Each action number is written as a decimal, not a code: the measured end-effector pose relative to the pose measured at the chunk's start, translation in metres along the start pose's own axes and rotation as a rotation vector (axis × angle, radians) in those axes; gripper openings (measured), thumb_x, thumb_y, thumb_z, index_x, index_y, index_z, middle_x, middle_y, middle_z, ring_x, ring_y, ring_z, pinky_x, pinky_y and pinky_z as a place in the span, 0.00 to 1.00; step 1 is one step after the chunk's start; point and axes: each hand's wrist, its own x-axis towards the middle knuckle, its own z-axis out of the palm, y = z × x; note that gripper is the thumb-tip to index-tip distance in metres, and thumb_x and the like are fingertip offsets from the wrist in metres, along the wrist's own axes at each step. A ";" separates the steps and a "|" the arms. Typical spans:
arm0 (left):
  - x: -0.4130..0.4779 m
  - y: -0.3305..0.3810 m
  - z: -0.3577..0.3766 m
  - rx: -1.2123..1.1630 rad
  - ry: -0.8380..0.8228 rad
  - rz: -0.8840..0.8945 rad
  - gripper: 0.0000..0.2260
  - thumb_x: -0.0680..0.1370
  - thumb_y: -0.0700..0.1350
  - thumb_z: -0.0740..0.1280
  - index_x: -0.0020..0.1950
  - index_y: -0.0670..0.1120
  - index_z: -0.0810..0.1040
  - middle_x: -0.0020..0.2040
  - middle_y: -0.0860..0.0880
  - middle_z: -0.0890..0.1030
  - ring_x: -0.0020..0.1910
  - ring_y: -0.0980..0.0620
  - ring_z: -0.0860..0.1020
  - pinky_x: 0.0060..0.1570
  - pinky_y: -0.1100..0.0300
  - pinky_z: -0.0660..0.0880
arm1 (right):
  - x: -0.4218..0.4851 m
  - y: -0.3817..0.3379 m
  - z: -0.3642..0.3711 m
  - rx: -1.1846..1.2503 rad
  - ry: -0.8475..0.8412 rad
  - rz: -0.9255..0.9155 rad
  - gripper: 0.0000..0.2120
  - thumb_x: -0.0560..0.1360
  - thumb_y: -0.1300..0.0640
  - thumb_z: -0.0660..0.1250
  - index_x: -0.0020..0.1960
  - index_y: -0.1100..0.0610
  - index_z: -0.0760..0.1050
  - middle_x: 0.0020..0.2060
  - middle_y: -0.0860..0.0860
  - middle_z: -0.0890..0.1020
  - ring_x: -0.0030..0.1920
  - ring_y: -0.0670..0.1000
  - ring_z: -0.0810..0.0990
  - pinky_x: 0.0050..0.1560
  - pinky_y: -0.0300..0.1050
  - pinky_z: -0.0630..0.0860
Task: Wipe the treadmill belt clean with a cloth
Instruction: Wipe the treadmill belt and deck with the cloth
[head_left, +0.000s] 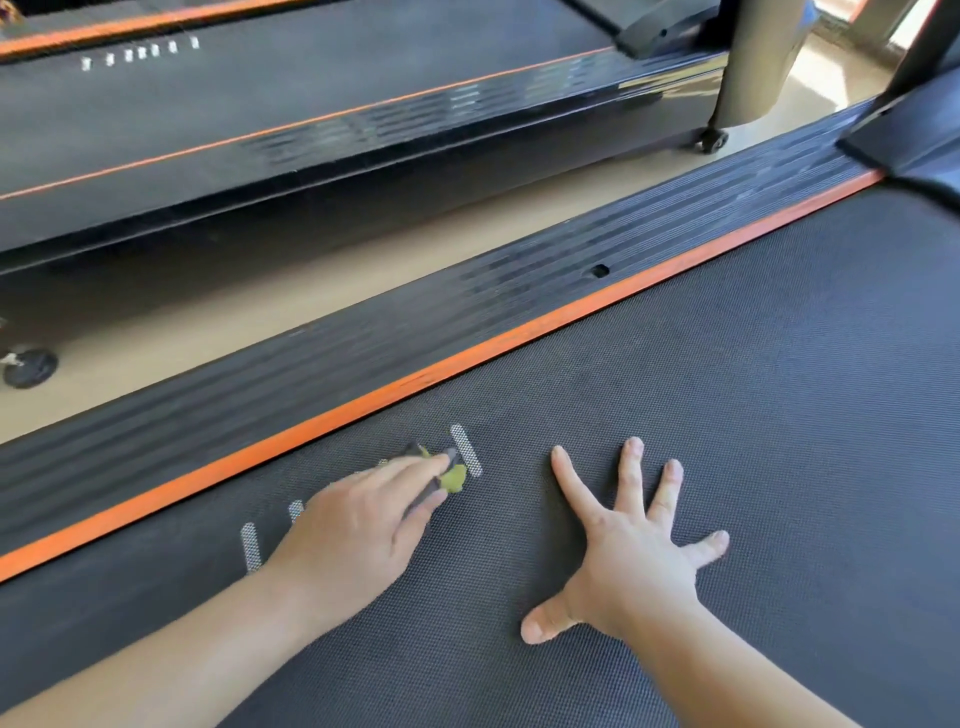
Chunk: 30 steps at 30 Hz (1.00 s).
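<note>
The dark textured treadmill belt (727, 415) fills the lower right of the head view. My left hand (358, 525) lies on it near its left edge and presses a small grey and yellow-green cloth (451, 475) under its fingertips, over a row of white marks (465, 449). Most of the cloth is hidden beneath the fingers. My right hand (628, 551) rests flat on the belt to the right, fingers spread wide, holding nothing.
An orange strip (467, 364) and a ribbed black side rail (415, 332) border the belt on the left. Beyond a band of beige floor (260, 306) stands a second treadmill (260, 104) with small wheels (712, 139).
</note>
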 end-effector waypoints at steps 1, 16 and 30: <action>0.016 0.005 -0.005 -0.024 0.039 0.025 0.17 0.86 0.54 0.58 0.69 0.49 0.78 0.66 0.56 0.79 0.63 0.56 0.78 0.61 0.58 0.77 | 0.000 0.000 0.000 -0.003 0.003 -0.005 0.78 0.46 0.28 0.82 0.69 0.24 0.21 0.70 0.52 0.13 0.72 0.66 0.16 0.66 0.89 0.43; 0.090 -0.020 0.043 0.261 -0.340 0.214 0.28 0.83 0.66 0.54 0.82 0.61 0.56 0.84 0.49 0.44 0.83 0.51 0.40 0.80 0.52 0.41 | 0.004 0.002 0.001 0.023 -0.048 0.025 0.78 0.47 0.28 0.83 0.68 0.24 0.19 0.64 0.51 0.09 0.69 0.65 0.13 0.65 0.88 0.37; 0.250 0.079 0.097 0.239 -0.464 0.413 0.23 0.87 0.55 0.52 0.83 0.53 0.58 0.84 0.47 0.53 0.83 0.49 0.47 0.81 0.48 0.45 | 0.006 0.004 -0.003 -0.009 -0.048 0.004 0.77 0.52 0.31 0.84 0.69 0.26 0.18 0.67 0.54 0.12 0.69 0.67 0.13 0.62 0.89 0.37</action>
